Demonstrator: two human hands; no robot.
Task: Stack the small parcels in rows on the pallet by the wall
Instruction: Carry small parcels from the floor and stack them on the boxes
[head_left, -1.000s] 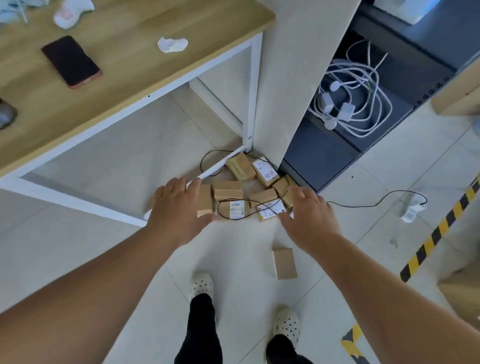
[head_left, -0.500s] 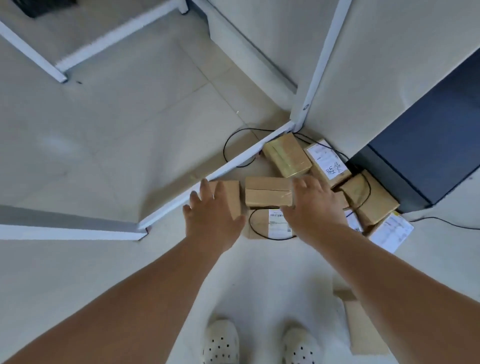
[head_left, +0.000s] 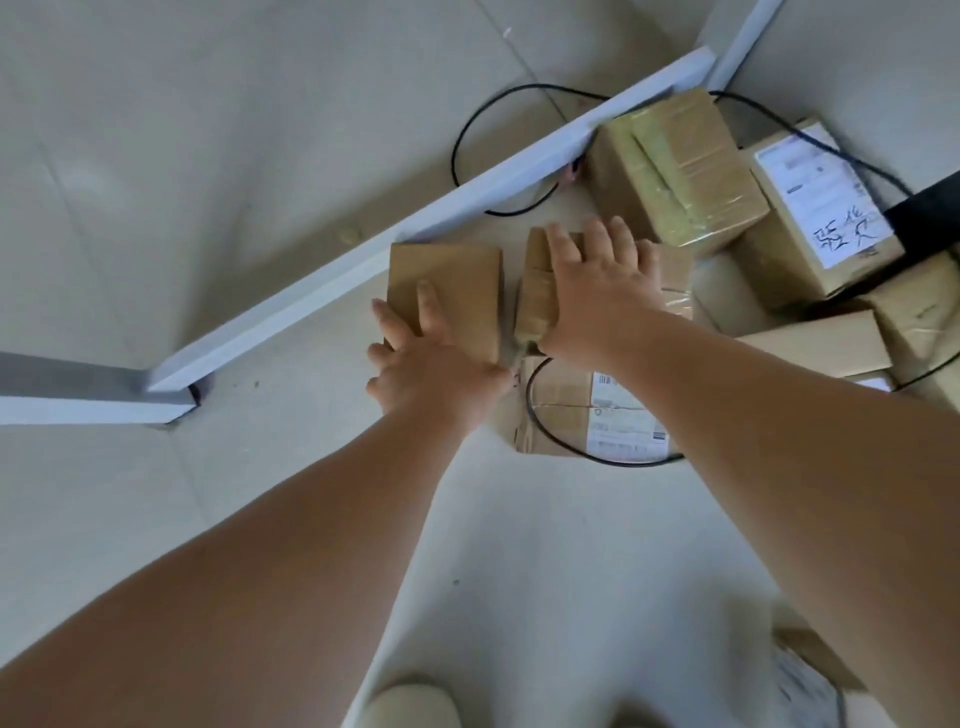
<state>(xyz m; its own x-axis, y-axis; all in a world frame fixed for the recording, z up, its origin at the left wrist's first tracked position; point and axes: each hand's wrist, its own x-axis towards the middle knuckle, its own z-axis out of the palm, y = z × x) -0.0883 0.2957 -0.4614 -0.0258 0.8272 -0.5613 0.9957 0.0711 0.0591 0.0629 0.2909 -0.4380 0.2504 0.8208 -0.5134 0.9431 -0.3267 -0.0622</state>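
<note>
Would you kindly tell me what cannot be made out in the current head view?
Pallet: none in the head view.
Left hand on plain parcel, right hand on taped parcel: thumbs hidden under the hands, so grip unclear.
Labelled parcel: print too small, partly under the right forearm.
Parcel at right edge: cut off by the frame.
</note>
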